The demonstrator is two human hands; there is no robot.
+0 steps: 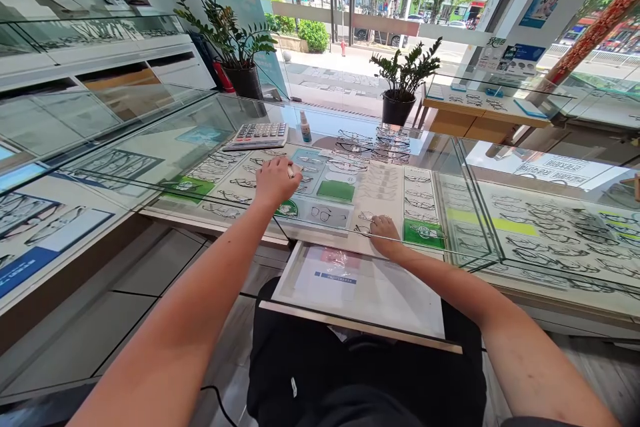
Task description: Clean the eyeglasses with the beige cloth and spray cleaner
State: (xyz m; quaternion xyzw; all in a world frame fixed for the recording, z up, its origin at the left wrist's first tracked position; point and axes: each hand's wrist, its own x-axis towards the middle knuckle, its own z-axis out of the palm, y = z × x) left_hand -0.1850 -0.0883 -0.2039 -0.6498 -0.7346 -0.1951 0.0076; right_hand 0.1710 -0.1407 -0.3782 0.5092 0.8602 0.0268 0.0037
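Observation:
My left hand (275, 180) rests on top of the glass counter (450, 227), fingers curled in a loose fist with a small pale thing pinched at the fingertips; I cannot make out what it is. My right hand (386, 232) reaches under the glass top into the display case. Its fingers lie flat on the tray beside a pair of eyeglasses (367, 217). Rows of eyeglass frames (419, 195) fill the case. A dark-rimmed pair (323, 214) lies between my two hands. A pulled-out drawer (360, 287) with white paper and a clear plastic bag sits over my lap.
A calculator (257, 135) and a small spray bottle (305, 127) stand on the glass, with several loose eyeglasses (375, 143) behind them. Two potted plants (400, 90) stand at the back. More glass cases run left and right. A black cable (220, 400) lies on the floor.

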